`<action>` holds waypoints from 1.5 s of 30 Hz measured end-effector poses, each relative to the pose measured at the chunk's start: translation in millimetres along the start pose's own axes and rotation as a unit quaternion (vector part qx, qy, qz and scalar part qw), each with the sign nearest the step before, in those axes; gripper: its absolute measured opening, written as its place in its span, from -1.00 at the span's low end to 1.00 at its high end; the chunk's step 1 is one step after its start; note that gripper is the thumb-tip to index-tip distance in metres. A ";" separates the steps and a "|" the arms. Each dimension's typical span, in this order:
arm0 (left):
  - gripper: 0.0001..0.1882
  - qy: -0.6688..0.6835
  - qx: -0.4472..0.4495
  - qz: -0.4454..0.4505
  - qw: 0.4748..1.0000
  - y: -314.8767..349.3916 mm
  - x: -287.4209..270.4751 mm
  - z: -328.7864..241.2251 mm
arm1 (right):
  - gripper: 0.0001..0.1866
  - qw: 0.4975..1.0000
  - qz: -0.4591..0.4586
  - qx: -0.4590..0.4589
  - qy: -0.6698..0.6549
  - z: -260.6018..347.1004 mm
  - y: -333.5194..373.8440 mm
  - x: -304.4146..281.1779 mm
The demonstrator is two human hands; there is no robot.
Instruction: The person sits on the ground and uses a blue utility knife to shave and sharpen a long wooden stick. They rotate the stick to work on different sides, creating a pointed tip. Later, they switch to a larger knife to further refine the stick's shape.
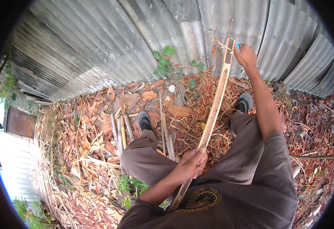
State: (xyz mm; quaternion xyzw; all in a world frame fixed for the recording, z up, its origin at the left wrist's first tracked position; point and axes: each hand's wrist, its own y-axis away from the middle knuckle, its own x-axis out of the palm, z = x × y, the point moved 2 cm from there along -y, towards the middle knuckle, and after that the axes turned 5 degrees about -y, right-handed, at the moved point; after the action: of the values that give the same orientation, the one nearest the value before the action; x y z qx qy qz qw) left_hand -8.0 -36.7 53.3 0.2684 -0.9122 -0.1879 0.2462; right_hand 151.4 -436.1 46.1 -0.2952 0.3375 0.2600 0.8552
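Note:
A long split bamboo strip [215, 108] slants from my waist up toward the far right, its pale hollow inner side showing. My left hand [191, 163] is wrapped round its lower part, in front of my shirt. At the far end my right hand [246, 55] is closed on a small tool with a blue part [238, 45], held against the strip's edge. Most of that tool is hidden by the fingers and the bamboo. Thin curled slivers [219, 41] stick out from the strip's far tip, beside the right hand.
A corrugated metal fence [98, 49] rises ahead, close to the strip's far end. Several cut bamboo pieces [120, 131] lie left of my left shoe [144, 121]. Dry leaves [94, 114] cover the ground; a green plant [162, 63] grows at the fence.

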 end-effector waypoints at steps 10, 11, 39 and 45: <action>-0.57 0.051 0.048 -0.086 0.994 -26.3 -17.8 -18.8 | -0.11 0.970 0.220 -0.088 -0.046 19.4 69.7 -28.5; -0.57 0.049 0.050 -0.093 0.993 -27.8 -18.5 -21.8 | -0.14 0.953 0.254 -0.148 -0.075 36.8 87.6 -34.1; -0.57 0.108 0.096 -0.080 0.986 -18.5 -35.1 -31.5 | -0.20 0.941 0.180 -0.265 -0.107 88.9 147.0 13.5; -0.55 0.094 0.093 -0.120 0.984 -15.0 -31.0 -29.7 | -0.33 0.871 0.130 -0.457 -0.125 94.5 154.6 9.9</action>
State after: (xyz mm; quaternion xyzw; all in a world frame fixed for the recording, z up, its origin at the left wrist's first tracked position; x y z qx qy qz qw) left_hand 37.0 -36.7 59.5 0.4146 -0.8595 -0.1042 0.2802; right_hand 98.2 -262.5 44.5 -0.5713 0.1067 0.5288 0.6185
